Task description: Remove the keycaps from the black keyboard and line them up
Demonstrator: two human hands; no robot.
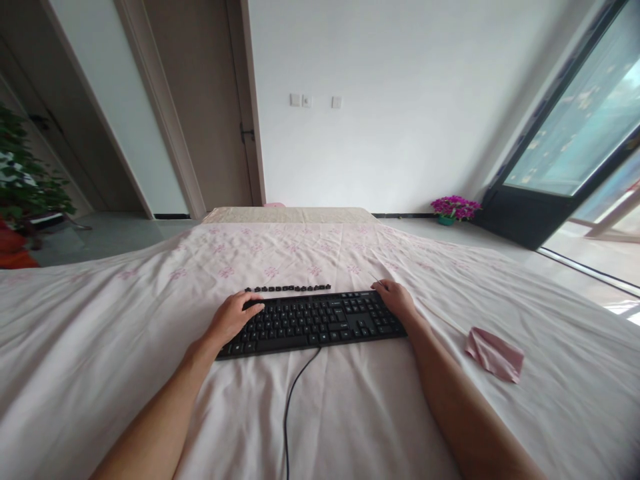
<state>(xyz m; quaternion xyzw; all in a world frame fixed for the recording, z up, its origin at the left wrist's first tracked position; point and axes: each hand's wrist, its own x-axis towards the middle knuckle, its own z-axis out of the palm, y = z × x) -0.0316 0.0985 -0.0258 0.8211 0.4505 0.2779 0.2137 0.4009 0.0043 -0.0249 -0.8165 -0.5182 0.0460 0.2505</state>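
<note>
A black keyboard lies on the pale pink flowered cloth, its cable running toward me. My left hand is at its far left corner, thumb over the keys and fingers along the back edge, closed on it. At the far right corner rests my right hand, its fingers pinched around something thin like a stick, whose tip pokes out to the upper left. Just behind the keyboard, several small black keycaps stand in a row.
A folded pink cloth lies to the right on the bed-like surface. Beyond are a white wall, doors, a pot of magenta flowers on the floor, a leafy plant at left and a dark-framed glass door at right.
</note>
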